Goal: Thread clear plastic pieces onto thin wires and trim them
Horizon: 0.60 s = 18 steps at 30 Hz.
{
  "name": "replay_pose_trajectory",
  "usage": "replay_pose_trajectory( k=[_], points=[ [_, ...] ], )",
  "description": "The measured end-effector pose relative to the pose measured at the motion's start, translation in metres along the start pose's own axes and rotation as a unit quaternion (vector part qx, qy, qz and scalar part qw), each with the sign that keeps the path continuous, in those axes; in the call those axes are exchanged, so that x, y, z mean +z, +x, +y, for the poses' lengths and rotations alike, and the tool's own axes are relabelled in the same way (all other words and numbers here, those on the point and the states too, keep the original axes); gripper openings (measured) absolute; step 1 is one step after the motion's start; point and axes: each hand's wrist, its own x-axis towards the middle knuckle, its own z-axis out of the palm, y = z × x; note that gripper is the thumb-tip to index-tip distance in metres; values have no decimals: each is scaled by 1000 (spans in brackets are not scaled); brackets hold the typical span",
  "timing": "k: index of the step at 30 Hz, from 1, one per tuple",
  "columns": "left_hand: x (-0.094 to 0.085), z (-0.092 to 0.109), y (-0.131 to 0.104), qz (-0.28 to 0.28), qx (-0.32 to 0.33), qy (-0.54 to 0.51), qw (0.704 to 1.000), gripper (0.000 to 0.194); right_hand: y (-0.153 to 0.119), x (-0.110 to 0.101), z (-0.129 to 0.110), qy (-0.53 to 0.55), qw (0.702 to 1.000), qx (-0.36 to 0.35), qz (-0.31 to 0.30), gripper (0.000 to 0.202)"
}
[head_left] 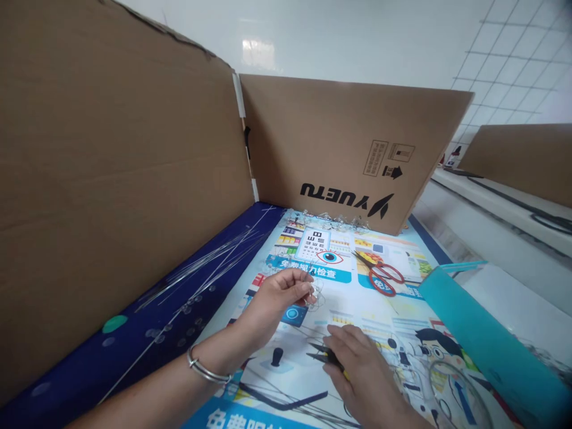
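Between the thumb and fingers of my left hand (283, 290) is a piece of thin wire (319, 298), bent into fine loops. Its exact shape is hard to make out. My right hand (360, 372), lower and to the right, is closed around a pair of pliers (320, 354). The dark, pointed jaws of the pliers are spread apart and point left, away from the wire. Most of the handles are hidden in my palm. Several long, thin wires (286, 393) lie on the printed sheet (268, 372) below my hands.
Red-handled scissors (384, 279) lie beyond my right hand. More straight wires (205, 256) rest on the blue strip at left. Small wire pieces (335, 221) line the back. Cardboard panels (313, 137) stand left and behind; a teal box (482, 339) stands at right.
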Motion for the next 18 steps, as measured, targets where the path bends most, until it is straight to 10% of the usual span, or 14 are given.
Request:
replay_pose_trajectory(
  k=[18],
  points=[
    [-1,4,-1,-13,-8,-26,1000,12,-5,11,-10,-93,971,-217,38,31]
  ],
)
